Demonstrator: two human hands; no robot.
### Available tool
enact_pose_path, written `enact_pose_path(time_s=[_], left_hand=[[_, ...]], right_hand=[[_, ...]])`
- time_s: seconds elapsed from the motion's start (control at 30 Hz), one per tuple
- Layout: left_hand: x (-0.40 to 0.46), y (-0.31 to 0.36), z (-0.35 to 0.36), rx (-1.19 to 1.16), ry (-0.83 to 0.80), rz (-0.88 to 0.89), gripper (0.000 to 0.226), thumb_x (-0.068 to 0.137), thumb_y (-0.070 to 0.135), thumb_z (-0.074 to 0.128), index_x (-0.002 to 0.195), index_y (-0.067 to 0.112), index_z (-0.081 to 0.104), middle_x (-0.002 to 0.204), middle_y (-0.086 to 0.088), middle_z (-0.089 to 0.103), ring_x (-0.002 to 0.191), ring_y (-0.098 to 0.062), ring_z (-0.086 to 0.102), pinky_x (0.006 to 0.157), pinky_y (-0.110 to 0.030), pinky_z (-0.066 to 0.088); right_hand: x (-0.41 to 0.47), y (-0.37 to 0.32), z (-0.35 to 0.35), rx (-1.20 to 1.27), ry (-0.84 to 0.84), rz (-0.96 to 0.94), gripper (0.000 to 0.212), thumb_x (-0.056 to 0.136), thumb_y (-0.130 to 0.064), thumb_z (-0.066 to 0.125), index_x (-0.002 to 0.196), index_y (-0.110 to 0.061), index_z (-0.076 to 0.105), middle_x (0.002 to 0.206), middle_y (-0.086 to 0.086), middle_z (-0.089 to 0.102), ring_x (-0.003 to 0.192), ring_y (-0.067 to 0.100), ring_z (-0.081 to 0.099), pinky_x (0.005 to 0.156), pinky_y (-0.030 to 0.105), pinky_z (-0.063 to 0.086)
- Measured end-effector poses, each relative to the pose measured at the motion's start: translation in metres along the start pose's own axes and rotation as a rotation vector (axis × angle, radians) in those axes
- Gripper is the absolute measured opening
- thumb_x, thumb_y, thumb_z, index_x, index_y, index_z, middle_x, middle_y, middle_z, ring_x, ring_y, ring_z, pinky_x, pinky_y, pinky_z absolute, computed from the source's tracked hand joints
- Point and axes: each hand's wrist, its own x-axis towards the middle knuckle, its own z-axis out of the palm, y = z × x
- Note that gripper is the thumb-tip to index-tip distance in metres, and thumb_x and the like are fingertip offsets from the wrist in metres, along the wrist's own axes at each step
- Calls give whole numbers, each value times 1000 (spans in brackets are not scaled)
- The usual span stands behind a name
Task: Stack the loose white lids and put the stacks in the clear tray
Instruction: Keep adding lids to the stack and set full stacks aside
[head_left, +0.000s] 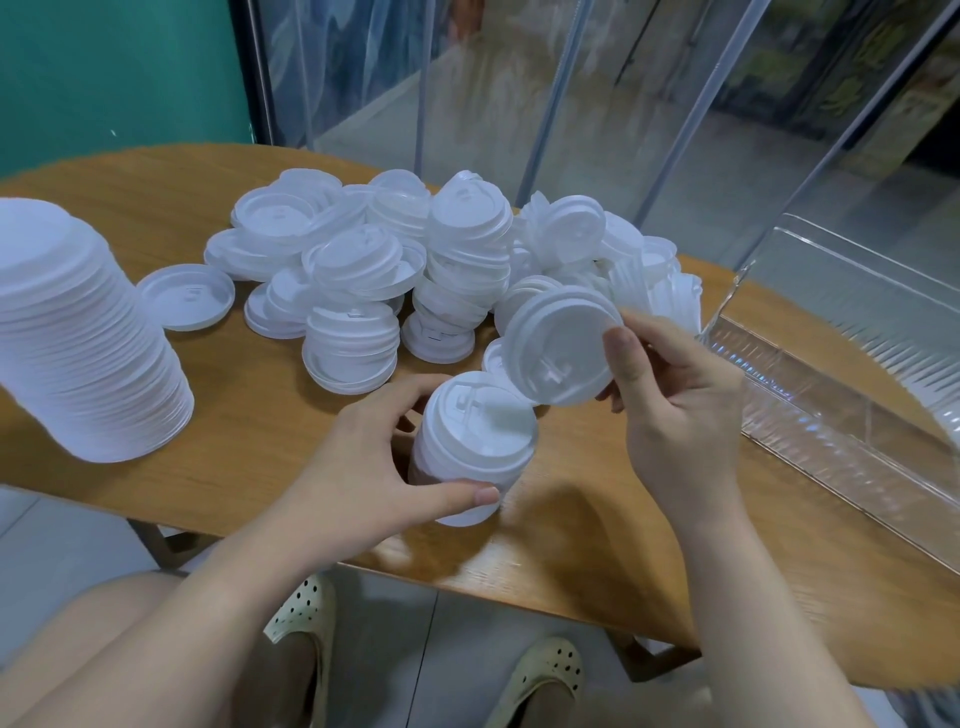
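— Wood under everything, is it?

— Yes, a rounded wooden table (249, 467), grain running across, its near edge curving past the person's knees. Behind it stands a teal wall (104, 67) on the left, and clear hanging panels (519, 78) fill the rest of the background. Pale floor tiles show below the table edge, with two cream perforated shoes (306, 618) on them.

— What's lying around on the table?

— A big heap of loose white lids (415, 260) covers the far middle, some already nested in short leaning columns, others scattered flat. One lid lies alone, upside down (186, 296), just left of the heap. At the far left edge a tall finished stack (78, 332) leans on its side. The clear tray (841, 374) sits on the right end of the table, long and transparent; I can make out no lids inside it.

— And the hands?

— The left hand (363, 483) is wrapped around a short stack of lids (475, 447) near the front edge, thumb across its lower side. The right hand (680, 410) pinches a single lid (561, 348) by its rim between thumb and fingers, tilted, its lower edge touching the top of that short stack.

— Anything between them and the tray?

— Only bare wood; the heap sits behind the hands, beside the tray's near end.
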Motion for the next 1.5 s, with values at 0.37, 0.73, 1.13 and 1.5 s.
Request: enact_pose_path(time_s=[0.37, 0.73, 1.13, 1.5], left_hand=[[-1, 2, 2, -9, 10, -14, 74, 61, 39, 96, 125, 44, 61, 113, 26, 68, 107, -2, 63, 83, -8, 46], [-2, -1, 1, -50, -12, 17, 83, 55, 61, 85, 131, 46, 57, 122, 26, 66, 115, -4, 62, 89, -16, 52], [-1, -3, 0, -37, -15, 45, 84, 65, 66, 79, 142, 44, 52, 128, 30, 63, 122, 4, 58, 93, -11, 48], [0, -2, 0, -81, -13, 64, 72, 70, 57, 80, 137, 44, 55, 127, 22, 66, 119, -6, 62, 93, -13, 49]], right_hand=[[-10, -4, 15, -22, -213, 149, 19, 100, -32, 63, 83, -31, 74, 58, -21, 58, 55, 3, 50, 56, 16, 38], [-11, 2, 28, -77, -274, 209, 20, 100, -30, 67, 84, -27, 79, 65, -18, 65, 63, 1, 55, 60, 19, 40], [-11, 3, 29, -125, -286, 191, 21, 96, -27, 69, 78, -19, 76, 65, -5, 66, 60, 3, 55, 57, 18, 40], [-12, 6, 31, -148, -280, 181, 21, 94, -34, 68, 79, -22, 76, 67, 1, 67, 64, 19, 61, 59, 36, 46]])
